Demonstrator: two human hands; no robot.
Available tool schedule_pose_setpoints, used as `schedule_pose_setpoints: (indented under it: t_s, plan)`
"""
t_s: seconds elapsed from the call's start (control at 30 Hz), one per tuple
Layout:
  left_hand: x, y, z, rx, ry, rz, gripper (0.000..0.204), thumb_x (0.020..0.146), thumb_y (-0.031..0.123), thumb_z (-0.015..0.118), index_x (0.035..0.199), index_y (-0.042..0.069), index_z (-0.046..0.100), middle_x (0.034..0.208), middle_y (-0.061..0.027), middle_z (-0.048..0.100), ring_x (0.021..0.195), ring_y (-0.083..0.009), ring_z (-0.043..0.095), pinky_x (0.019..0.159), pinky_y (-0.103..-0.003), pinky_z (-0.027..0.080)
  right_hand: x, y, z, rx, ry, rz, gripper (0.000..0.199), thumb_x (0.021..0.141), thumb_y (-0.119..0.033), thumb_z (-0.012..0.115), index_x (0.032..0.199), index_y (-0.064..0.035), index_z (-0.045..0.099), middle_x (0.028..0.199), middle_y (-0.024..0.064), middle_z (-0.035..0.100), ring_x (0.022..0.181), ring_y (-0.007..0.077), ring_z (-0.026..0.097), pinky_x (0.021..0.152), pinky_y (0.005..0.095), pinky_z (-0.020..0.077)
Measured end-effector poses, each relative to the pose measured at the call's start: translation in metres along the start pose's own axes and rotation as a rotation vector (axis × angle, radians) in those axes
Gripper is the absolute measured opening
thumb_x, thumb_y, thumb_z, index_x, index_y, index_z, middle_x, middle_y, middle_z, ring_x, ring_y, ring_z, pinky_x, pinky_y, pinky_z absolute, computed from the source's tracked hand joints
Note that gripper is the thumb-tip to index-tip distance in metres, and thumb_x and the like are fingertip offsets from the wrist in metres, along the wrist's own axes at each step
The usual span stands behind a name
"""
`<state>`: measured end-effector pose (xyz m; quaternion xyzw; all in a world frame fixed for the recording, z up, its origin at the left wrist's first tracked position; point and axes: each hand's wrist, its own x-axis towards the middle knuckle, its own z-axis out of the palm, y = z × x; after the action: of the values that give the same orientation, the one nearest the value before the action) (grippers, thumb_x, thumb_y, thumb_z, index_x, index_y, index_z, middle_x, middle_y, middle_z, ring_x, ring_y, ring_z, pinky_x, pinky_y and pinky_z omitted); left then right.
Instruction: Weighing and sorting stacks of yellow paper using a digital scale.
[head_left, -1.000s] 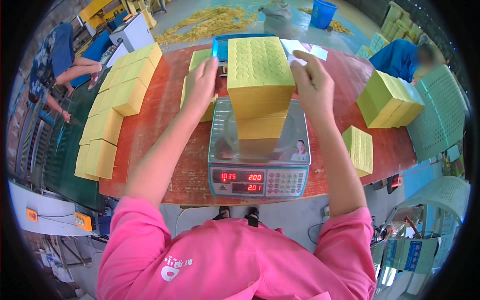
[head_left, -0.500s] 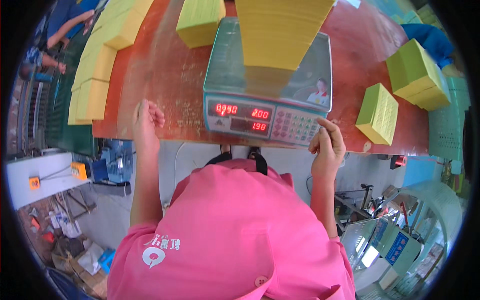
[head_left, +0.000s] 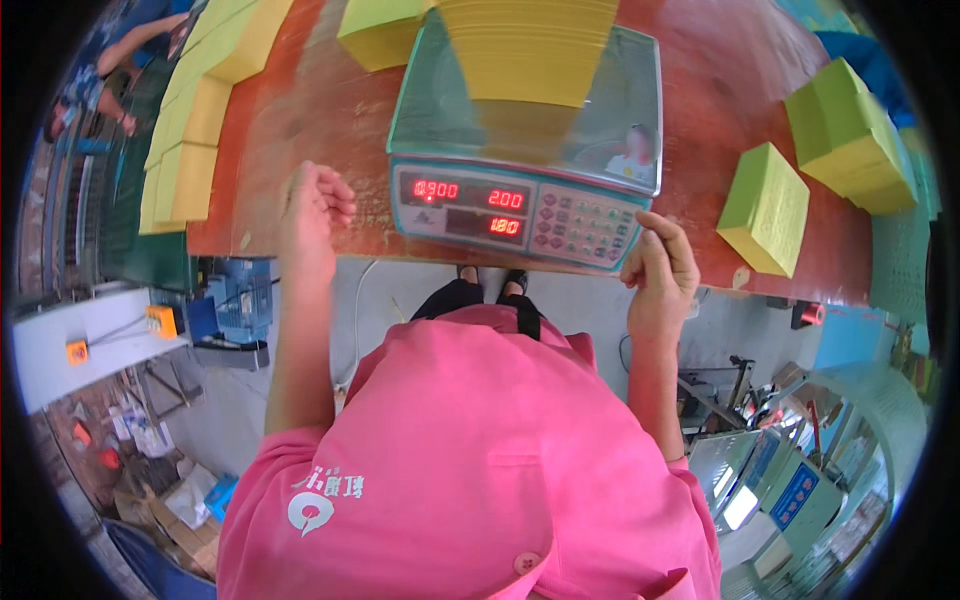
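A digital scale (head_left: 520,210) with red lit digits stands at the near edge of a reddish-brown table (head_left: 330,130). A tall stack of yellow paper sheets (head_left: 530,50) rests on its glass pan. My left hand (head_left: 315,205) hovers left of the scale with fingers loosely curled and nothing in it. My right hand (head_left: 660,265) hangs just right of the scale's keypad, fingers curled, also holding nothing. Neither hand touches the stack.
Rows of yellow paper bundles (head_left: 195,120) line the table's left edge, another bundle (head_left: 385,30) lies behind the scale. Green-yellow bundles (head_left: 765,205) (head_left: 850,135) sit at the right. A blue motor (head_left: 235,300) and machinery lie below left. Another person (head_left: 95,70) is far left.
Both hands have left the paper stack and dropped back to the table's near edge. The view has tilted down toward my pink shirt. The scale's reading changed.
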<state>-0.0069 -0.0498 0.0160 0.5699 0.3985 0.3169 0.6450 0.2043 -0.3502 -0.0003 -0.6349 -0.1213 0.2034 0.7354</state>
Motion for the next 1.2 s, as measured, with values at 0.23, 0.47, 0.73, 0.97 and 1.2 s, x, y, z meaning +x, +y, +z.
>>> schedule_pose_setpoints:
  t_s: [0.23, 0.47, 0.73, 0.97, 1.2]
  plan:
    - [0.088, 0.119, 0.033, -0.266, -0.397, -0.114, 0.059, 0.101, 0.049, 0.040, 0.137, 0.002, 0.049, 0.136, -0.0184, 0.053, 0.121, -0.0289, 0.054, 0.099, -0.046, 0.045, 0.071, -0.031, 0.057, -0.037, -0.114, -0.171, 0.027, 0.097, -0.009, 0.054, 0.119, 0.0040, 0.061, 0.096, 0.0073, 0.066, 0.087, 0.0124, 0.064, 0.078, 0.0254, 0.0506]
    - [0.150, 0.184, 0.159, 0.052, -0.675, -0.189, 0.065, 0.092, 0.056, 0.056, 0.133, 0.005, 0.054, 0.124, -0.0093, 0.061, 0.113, -0.0213, 0.058, 0.095, -0.043, 0.046, 0.209, -0.031, 0.129, 0.146, 0.038, -0.356, 0.041, 0.098, -0.029, 0.054, 0.126, 0.0007, 0.059, 0.118, 0.0160, 0.066, 0.112, 0.0223, 0.061, 0.097, 0.0323, 0.0446]
    - [0.139, 0.172, 0.155, 0.114, -0.648, -0.286, 0.056, 0.093, 0.049, 0.059, 0.134, 0.010, 0.055, 0.122, -0.0028, 0.064, 0.109, -0.0136, 0.061, 0.091, -0.031, 0.049, 0.162, -0.001, 0.122, 0.055, -0.034, -0.236, 0.046, 0.100, -0.033, 0.048, 0.132, 0.0004, 0.054, 0.126, 0.0120, 0.061, 0.119, 0.0192, 0.054, 0.101, 0.0292, 0.0390]
    - [0.122, 0.153, 0.190, -0.005, -0.934, -0.324, 0.055, 0.093, 0.041, 0.063, 0.133, 0.005, 0.053, 0.122, -0.0073, 0.065, 0.106, -0.0148, 0.064, 0.092, -0.030, 0.052, 0.115, -0.010, 0.038, -0.101, 0.253, -0.317, 0.025, 0.092, -0.013, 0.061, 0.111, 0.0017, 0.066, 0.097, 0.0095, 0.067, 0.092, 0.0156, 0.063, 0.083, 0.0291, 0.0496]
    - [0.102, 0.158, 0.257, 0.055, -1.075, -0.336, 0.057, 0.094, 0.042, 0.061, 0.136, 0.005, 0.050, 0.124, -0.0099, 0.063, 0.108, -0.0178, 0.065, 0.093, -0.033, 0.053, 0.133, 0.003, -0.015, 0.195, -0.036, 0.123, 0.050, 0.102, -0.043, 0.046, 0.119, -0.0002, 0.065, 0.104, 0.0056, 0.068, 0.095, 0.0126, 0.058, 0.085, 0.0285, 0.0451]
